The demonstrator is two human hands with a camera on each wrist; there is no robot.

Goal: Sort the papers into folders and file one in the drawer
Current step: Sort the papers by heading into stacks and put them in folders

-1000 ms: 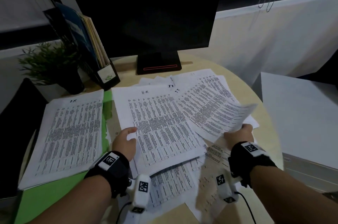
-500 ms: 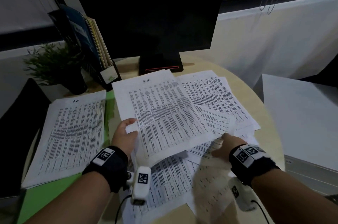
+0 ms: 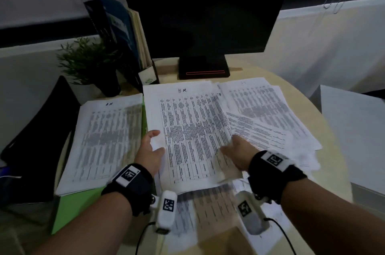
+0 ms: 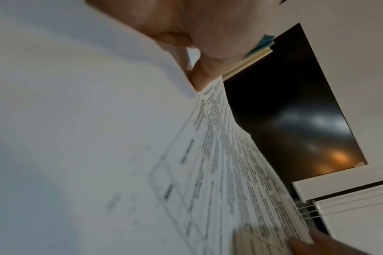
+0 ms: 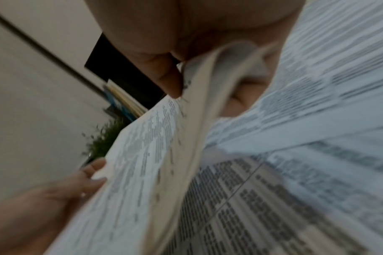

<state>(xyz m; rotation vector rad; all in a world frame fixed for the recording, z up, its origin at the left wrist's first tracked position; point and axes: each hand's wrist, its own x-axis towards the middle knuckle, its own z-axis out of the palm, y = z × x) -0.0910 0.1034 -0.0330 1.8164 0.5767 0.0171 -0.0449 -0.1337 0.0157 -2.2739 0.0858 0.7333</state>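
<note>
Centre of the head frame: white printed sheet headed "H.R." [image 3: 187, 133], held lifted over the loose pile of printed white papers [image 3: 268, 121] on the round pale wooden table [image 3: 333, 129]. Left hand [image 3: 149, 152] pinches its left edge, thumb on top; right hand [image 3: 237, 153] pinches the right edge, where the paper curls between thumb and fingers [image 5: 164, 75]. Left of frame, a sorted stack of printed white pages [image 3: 104, 140] lies on an open green folder [image 3: 79, 204].

Risks, as judged: several sheets seem gripped together, so an unrelated page may ride along into the folder. The two-edge pinch could crease or tear the paper. Sweeping left could drag loose pages off the table.
</note>
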